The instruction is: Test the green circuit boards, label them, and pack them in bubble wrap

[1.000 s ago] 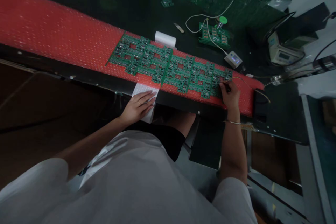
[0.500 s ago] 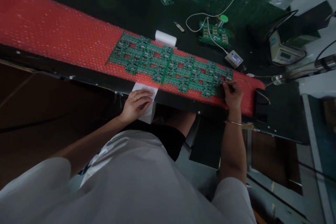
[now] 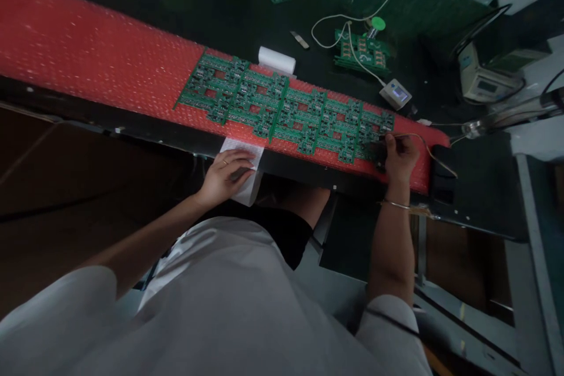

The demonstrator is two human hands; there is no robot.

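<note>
Joined green circuit boards lie in a long row on red bubble wrap. My right hand is closed at the right end of the row, fingers pinched on a thin brownish wire. The wire loops off to the right; its tip is hidden by the fingers and too dark to make out. My left hand lies with outstretched fingers on a white printed paper strip that hangs over the table's front edge. Its thumb is a little apart from the fingers.
Behind the row lie a white roll, a knife-like tool and stacked green boards. A solder spool and a small cabled device with a lit screen stand nearby. A boxy instrument sits at the right.
My right hand has shifted slightly right along the boards' end, still pinching the wire. My left hand stays on the paper strip. The view has turned slightly.
</note>
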